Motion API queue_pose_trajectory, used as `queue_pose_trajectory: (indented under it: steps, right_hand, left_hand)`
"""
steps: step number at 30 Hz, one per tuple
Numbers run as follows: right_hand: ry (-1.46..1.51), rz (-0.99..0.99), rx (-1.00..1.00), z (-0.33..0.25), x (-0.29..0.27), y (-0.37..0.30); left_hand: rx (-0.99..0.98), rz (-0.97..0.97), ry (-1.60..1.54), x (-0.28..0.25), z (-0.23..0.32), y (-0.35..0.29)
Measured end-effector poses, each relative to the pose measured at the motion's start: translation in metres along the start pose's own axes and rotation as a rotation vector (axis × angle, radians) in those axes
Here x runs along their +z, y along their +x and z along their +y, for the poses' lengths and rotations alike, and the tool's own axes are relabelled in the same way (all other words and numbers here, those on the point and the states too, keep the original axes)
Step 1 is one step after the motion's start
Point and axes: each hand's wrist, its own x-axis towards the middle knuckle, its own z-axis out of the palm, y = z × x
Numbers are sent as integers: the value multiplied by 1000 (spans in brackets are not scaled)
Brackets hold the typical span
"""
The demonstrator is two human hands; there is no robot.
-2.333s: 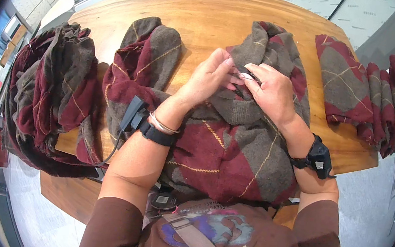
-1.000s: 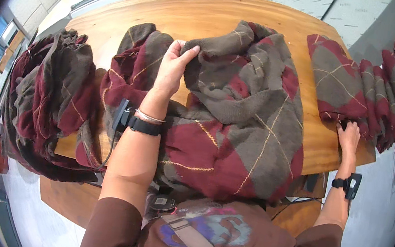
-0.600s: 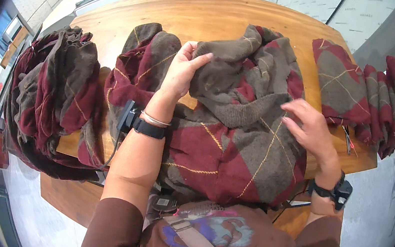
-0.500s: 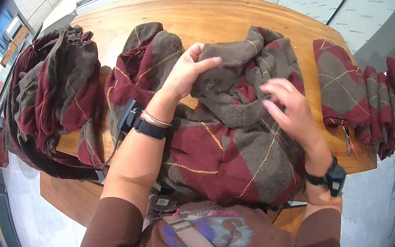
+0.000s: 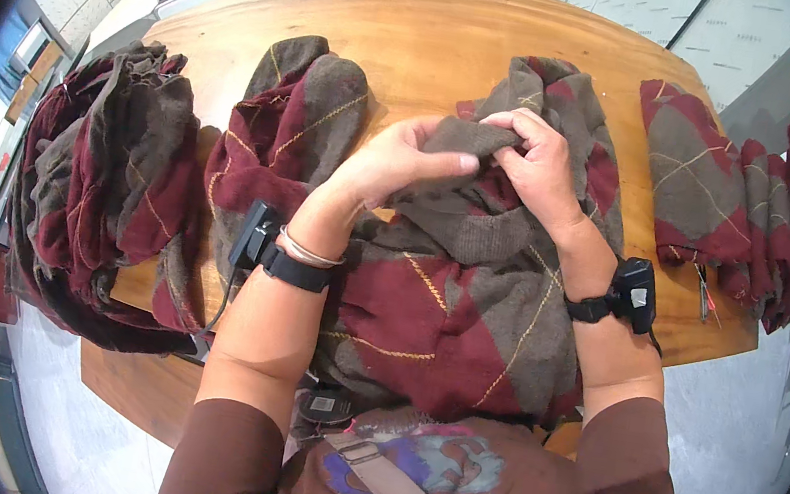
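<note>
A knitted argyle sweater in grey and maroon with yellow lines lies spread in front of me, its lower part hanging over the near table edge. My left hand grips a grey ribbed part of it, thumb on top and fingers underneath. On the same raised fold, my right hand pinches the knit between thumb and fingers. Both hands are close together over the sweater's bunched upper part. What lies under the fingers is partly hidden.
A large heap of matching knitwear rests at the left, beside a smaller bundle. Several folded knit pieces line the right side of the wooden table. Scissors lie by them, near the edge.
My right hand has moved up and left, from open fingers over the sweater to pinching the ribbed fold. My left hand keeps hold, its grip shifted slightly lower.
</note>
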Motion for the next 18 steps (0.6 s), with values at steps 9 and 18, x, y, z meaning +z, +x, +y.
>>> queue_pose_trajectory:
  steps: [9,18]
  right_hand:
    - [-184,170,101,35,-34,10]
    - [104,494,260,51,-75,16]
  left_hand:
    - [22,-128,-125,-5,5,-8]
    - [27,86,458,-36,-16,5]
